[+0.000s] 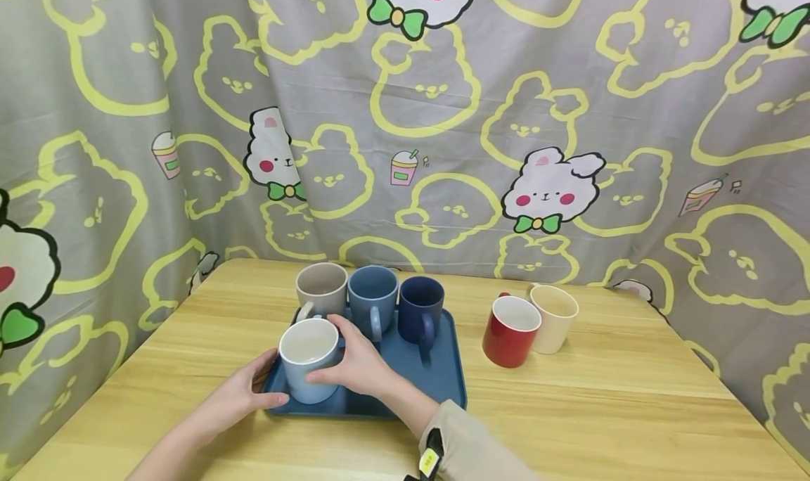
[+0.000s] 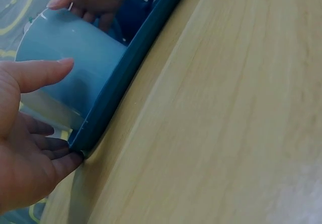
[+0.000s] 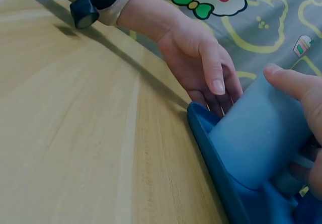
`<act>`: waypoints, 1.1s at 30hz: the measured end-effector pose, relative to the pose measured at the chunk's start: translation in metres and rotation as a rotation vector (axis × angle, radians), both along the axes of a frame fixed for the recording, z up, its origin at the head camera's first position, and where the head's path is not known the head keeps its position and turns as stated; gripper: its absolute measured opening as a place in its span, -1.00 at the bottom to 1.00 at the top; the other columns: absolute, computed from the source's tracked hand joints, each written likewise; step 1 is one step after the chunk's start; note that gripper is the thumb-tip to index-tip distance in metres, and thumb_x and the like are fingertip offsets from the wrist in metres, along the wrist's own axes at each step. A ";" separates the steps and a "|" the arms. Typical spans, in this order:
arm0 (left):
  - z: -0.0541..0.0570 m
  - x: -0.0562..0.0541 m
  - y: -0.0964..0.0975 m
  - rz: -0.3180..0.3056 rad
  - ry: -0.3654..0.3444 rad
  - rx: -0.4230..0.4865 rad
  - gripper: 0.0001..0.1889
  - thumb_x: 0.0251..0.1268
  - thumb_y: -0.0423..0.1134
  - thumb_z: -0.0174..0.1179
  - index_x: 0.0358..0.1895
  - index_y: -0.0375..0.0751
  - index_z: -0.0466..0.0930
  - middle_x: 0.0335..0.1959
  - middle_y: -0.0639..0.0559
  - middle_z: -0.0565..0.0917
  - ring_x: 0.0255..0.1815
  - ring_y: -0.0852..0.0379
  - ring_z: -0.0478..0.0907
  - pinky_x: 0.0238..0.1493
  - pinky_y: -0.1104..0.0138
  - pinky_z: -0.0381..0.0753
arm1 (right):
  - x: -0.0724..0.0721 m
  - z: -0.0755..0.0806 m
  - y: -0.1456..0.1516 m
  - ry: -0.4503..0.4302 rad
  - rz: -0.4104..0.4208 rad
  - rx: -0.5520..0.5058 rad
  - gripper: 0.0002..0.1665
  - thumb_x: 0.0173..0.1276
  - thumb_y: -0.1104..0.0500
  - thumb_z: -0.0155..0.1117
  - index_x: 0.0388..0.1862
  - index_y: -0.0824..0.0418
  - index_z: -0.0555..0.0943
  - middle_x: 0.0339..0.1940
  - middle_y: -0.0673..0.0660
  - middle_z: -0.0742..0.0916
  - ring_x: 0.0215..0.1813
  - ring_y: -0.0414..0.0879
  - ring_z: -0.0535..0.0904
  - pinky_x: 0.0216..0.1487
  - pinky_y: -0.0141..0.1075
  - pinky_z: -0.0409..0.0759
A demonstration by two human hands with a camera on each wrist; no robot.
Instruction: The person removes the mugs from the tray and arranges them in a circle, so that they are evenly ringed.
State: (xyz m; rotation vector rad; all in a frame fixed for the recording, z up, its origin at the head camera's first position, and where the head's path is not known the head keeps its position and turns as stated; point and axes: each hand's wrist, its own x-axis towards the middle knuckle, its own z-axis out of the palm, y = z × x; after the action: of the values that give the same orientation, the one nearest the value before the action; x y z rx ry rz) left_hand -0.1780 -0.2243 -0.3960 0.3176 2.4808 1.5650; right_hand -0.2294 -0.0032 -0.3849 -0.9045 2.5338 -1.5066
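Observation:
A light blue mug (image 1: 309,375) with a pale inside stands upright at the near left corner of a dark blue tray (image 1: 439,372). My right hand (image 1: 361,365) holds this mug from the right, its thumb on the near side and fingers round toward the back. On the other side, my left hand (image 1: 237,393) is beside the tray's left corner. In the left wrist view its fingertips (image 2: 68,161) are right at the tray rim (image 2: 108,100), while the thumb is held out straight in front of the mug (image 2: 75,48). Behind stand a grey mug (image 1: 329,298), a mid-blue mug (image 1: 365,302) and a navy mug (image 1: 414,319).
Right of the tray, a red mug (image 1: 508,340) and a cream mug (image 1: 557,326) stand close together on the wooden table (image 1: 620,396). A patterned grey curtain (image 1: 443,143) hangs behind the table and along its sides.

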 end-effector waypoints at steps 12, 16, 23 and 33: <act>-0.002 -0.001 -0.001 0.003 -0.031 -0.009 -0.06 0.13 -0.23 0.28 0.33 -0.68 -0.18 0.33 -0.62 -0.05 0.34 -0.46 -0.04 0.26 -0.13 0.14 | -0.008 -0.007 -0.008 0.014 -0.008 -0.004 0.06 -0.19 -0.02 0.60 0.30 0.04 0.26 -0.03 -0.08 0.58 -0.06 -0.26 0.49 -0.07 -0.35 0.48; -0.003 -0.001 -0.001 0.004 -0.026 -0.015 -0.06 0.13 -0.24 0.28 0.33 -0.68 -0.17 0.33 -0.62 -0.04 0.34 -0.46 -0.04 0.26 -0.13 0.13 | -0.009 -0.008 -0.009 0.007 -0.016 -0.016 0.04 -0.20 -0.02 0.60 0.29 0.01 0.26 -0.06 -0.09 0.59 -0.08 -0.27 0.50 -0.09 -0.37 0.48; -0.003 0.000 0.000 0.011 -0.020 -0.026 -0.06 0.12 -0.23 0.29 0.33 -0.69 -0.16 0.32 -0.62 -0.03 0.34 -0.45 -0.02 0.26 -0.12 0.13 | -0.006 -0.014 -0.009 0.026 -0.036 -0.069 -0.01 -0.17 0.00 0.58 0.26 0.03 0.29 -0.04 -0.10 0.58 -0.09 -0.28 0.50 -0.09 -0.37 0.48; -0.004 -0.001 -0.001 0.023 -0.032 -0.039 -0.05 0.13 -0.20 0.28 0.32 -0.70 -0.17 0.33 -0.61 -0.03 0.34 -0.44 -0.01 0.27 -0.11 0.11 | 0.003 -0.008 -0.002 -0.023 -0.045 -0.165 -0.06 -0.16 0.06 0.58 0.23 0.03 0.30 -0.06 -0.10 0.57 -0.11 -0.27 0.52 -0.08 -0.36 0.49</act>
State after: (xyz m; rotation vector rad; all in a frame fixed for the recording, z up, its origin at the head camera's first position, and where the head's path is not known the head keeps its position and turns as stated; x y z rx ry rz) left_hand -0.1787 -0.2255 -0.3995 0.2577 2.4960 1.5153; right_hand -0.2266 -0.0051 -0.3928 -0.8476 2.4596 -1.7499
